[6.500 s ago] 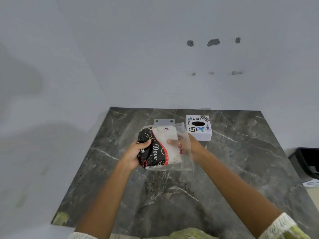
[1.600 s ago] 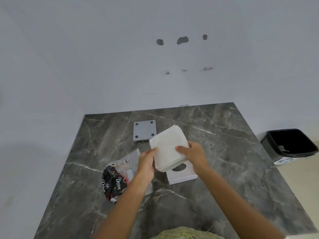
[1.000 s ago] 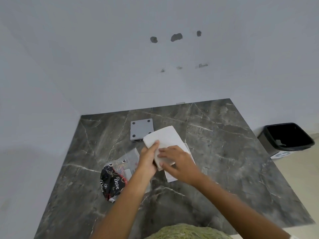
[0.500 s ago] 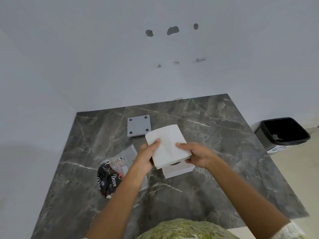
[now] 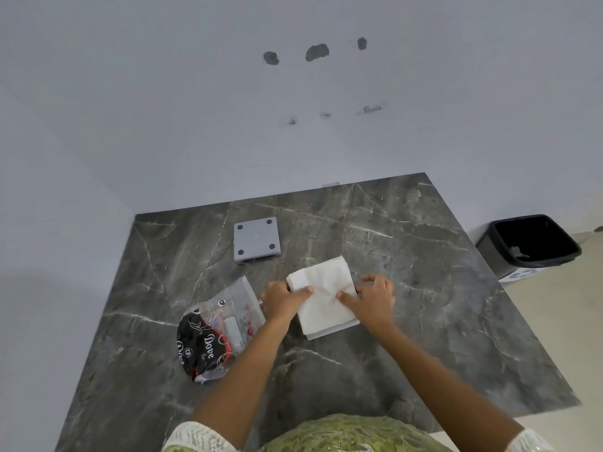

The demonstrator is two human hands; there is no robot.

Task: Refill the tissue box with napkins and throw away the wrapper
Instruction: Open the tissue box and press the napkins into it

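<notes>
Head view: napkins (image 5: 321, 296) now lower, flat over tissue box (image 5: 332, 331).

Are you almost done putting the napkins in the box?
About halfway. Done: the napkins are out of the wrapper, which lies on the table. In hand: the left hand and right hand press the stack down onto the box, mostly hidden beneath. Left: the grey lid is off, and the wrapper must go in the bin.
</notes>
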